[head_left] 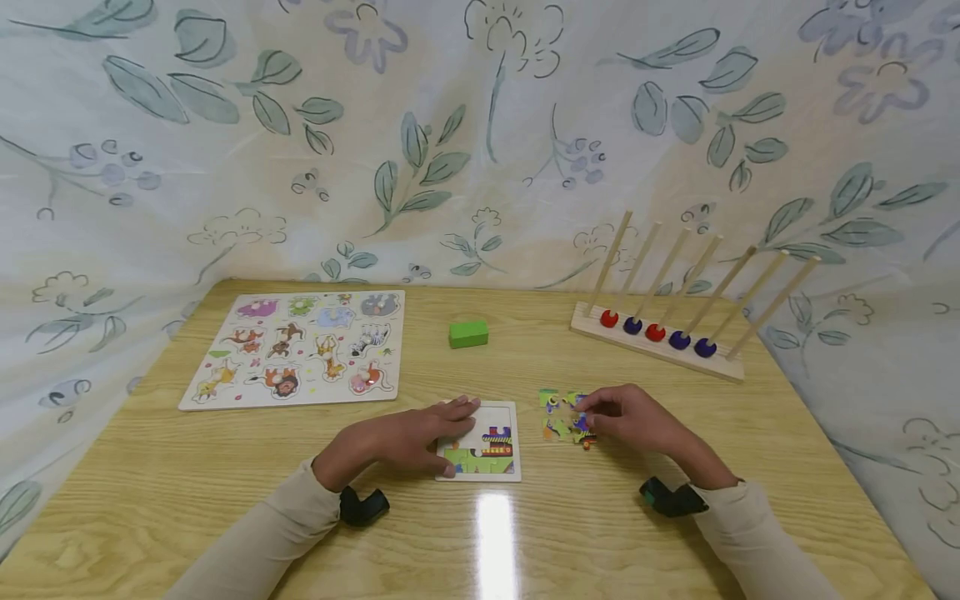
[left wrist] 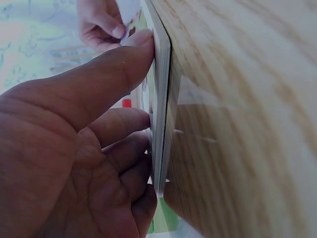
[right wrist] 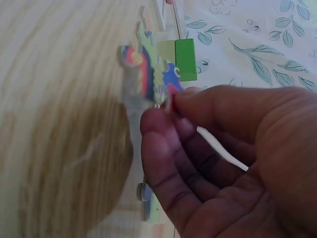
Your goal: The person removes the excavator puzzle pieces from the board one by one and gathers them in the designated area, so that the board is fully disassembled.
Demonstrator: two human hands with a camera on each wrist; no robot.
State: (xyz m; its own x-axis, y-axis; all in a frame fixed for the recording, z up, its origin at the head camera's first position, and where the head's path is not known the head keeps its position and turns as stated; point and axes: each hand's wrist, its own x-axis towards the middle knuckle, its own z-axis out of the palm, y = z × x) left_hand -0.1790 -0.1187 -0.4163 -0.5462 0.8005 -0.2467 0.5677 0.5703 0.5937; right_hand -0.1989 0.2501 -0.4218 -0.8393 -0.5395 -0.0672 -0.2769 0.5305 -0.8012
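Sleeves: beige (head_left: 258, 533), at either side nearer than the puzzle tray, a black band (head_left: 363, 507) at the left wrist.
Tabletop: pale wood grain (head_left: 600, 550), running out all round the puzzle tray.
Puzzle tray: a thin white square (head_left: 498, 415) flat on the wood, partly filled; its upper part is bare white.
Fitted pieces: green along the tray's near edge (head_left: 480, 463), with red, yellow and dark blue bits at its right.
Left hand: over the tray's left side (head_left: 416, 435), fingers spread and relaxed, thumb and fingertips touching it, gripping nothing.
Right hand: right of the tray (head_left: 628, 419), thumb and fingers closed in a pinch on a small puzzle piece (right wrist: 172, 90), reddish where it shows, partly hidden.
Loose pieces: a cluster just right of the tray (head_left: 551, 431), green, blue, yellow and orange, with knobbed edges.
Animal board: beyond the tray, leftward (head_left: 255, 398).
Green block: straight beyond the tray (head_left: 468, 335).
Peg stand: beyond the tray, rightward (head_left: 622, 336), red and dark blue beads.
Flowered cloth: behind everything, farthest from the tray (head_left: 480, 200).
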